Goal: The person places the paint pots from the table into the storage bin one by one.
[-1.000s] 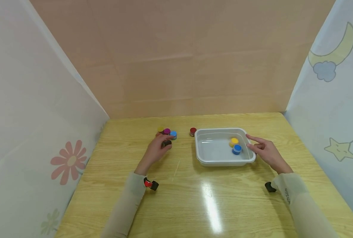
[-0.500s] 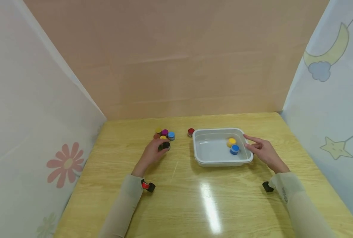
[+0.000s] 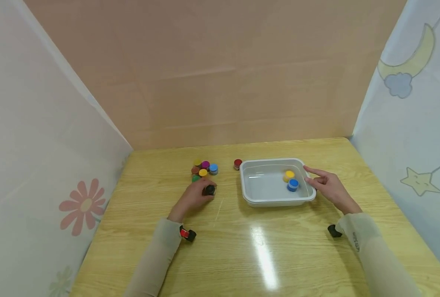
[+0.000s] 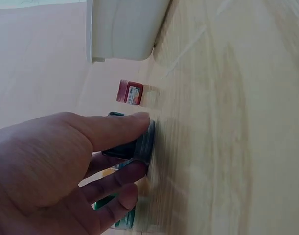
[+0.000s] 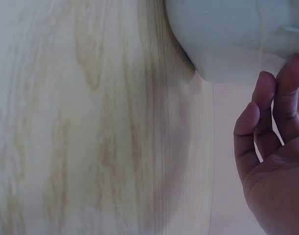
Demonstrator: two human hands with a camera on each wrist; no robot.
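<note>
Black jar (image 3: 210,190) is in my L hand (image 3: 195,194), clamped b/w thumb & fingers, low at the tabletop (image 3: 220,255); can't tell if it's touching. Just beyond that hand, in a tight cluster: green-lidded jar (image 3: 195,178), partly hidden by my fingers, & orange-lidded jar (image 3: 203,173); a bit farther out, brown-lidded jar (image 3: 195,170), light-blue-lidded jar (image 3: 213,168), purple-lidded jar (image 3: 205,164) & yellow-lidded jar (image 3: 197,162). Red-lidded jar (image 3: 238,164) is beyond & R of same hand, just beside the white tray (image 3: 275,202). Tray's b/w my hands. R hand (image 3: 330,187): thumb & index apart, tips at the tray rim nearest it. In tray, on R hand's side: yellow jar (image 3: 288,176) & blue jar (image 3: 292,185), close together. Well beyond both hands: tan backdrop (image 3: 220,82). Pink flower (image 3: 84,204) pic L of L hand; moon (image 3: 414,57) & star (image 3: 421,181) pics R of R hand.
</note>
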